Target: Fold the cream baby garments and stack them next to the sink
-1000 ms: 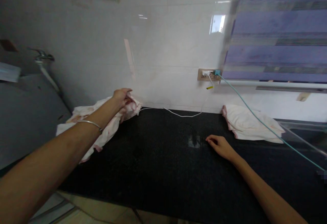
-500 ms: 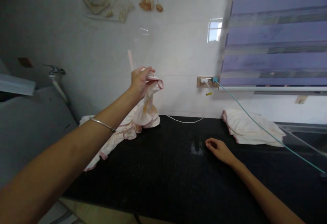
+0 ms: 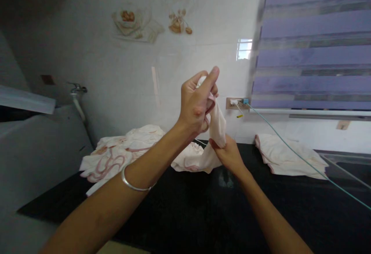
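Cloth (image 3: 216, 130), cream with pink edging, hangs lifted above a black counter (image 3: 185, 207), stretched between both hands. Left hand (image 3: 197, 103) is raised in front of the tiled wall (image 3: 130, 76), fingers curled tight around the cloth's top end, with the forefinger sticking up beside the bunched fabric; a thin metal bangle (image 3: 133, 182) sits on that forearm. Right hand (image 3: 227, 155) is lower, just above the counter, pinching the same cloth partway down between thumb and fingers, so the stretch between the two hands runs nearly upright. Below the right hand the cloth's loose end droops leftward and rests on the counter, touching or overlapping a heap (image 3: 116, 155) of similar cream cloth with pink looping marks that lies at the counter's back left, against the wall. A second piece, a folded cloth (image 3: 290, 153), lies flat at the back right of the counter, well apart from both hands. On the wall just right of the left hand is a socket plate (image 3: 236, 103) with plugs in it; a pale green cable (image 3: 304, 147) runs from it down across the folded cloth and off to the right. A striped blind (image 3: 313, 49) covers the upper right. At far left a tap (image 3: 77, 89) juts from the wall above a grey surface.
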`<state>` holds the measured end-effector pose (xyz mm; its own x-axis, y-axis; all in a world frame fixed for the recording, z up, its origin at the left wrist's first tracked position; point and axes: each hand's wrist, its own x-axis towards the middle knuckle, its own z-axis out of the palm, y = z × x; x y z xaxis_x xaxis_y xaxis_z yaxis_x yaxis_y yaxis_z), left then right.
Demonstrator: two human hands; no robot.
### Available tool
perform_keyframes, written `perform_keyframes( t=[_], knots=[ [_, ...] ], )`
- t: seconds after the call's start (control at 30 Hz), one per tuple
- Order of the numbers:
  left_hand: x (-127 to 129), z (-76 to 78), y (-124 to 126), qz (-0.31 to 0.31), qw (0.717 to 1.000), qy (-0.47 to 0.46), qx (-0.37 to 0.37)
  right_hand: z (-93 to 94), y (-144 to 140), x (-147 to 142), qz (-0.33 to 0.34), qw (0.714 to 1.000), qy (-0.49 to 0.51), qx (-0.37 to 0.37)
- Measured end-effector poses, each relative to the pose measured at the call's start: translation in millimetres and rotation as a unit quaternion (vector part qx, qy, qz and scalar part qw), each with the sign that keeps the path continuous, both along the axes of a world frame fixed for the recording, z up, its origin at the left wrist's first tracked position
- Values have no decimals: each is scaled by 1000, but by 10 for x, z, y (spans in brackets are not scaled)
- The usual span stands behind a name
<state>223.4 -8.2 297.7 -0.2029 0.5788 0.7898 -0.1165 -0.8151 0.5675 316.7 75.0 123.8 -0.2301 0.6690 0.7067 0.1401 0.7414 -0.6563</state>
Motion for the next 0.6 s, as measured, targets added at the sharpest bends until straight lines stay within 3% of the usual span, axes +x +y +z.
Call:
perform_keyframes(
  t=[0.07,0.17,0.27,0.37,0.47,0.53,0.6],
  knots=[
    [-44,97,-83,-14,999,-30,7,-36,-12,83,4,999,-39,-31],
    [-191,192,-159,-36,999,-36,-5,-214,-32,233,74,988,-109,-83],
    [-339,208,-229,-18,998,2,-56,-501,-1,335,130,971,-163,-113],
    [-458,155,-300,-19,992,69,-106,-826,62,356,146,965,-155,-156],
    [-599,-28,-285,-47,959,211,-184,-1033,84,310,129,945,-66,-293],
    [-720,-273,-177,-57,905,325,-268,-1039,72,262,116,921,49,-368],
    [-842,-618,2,-45,836,417,-354,-944,58,227,135,898,164,-386]
  ],
)
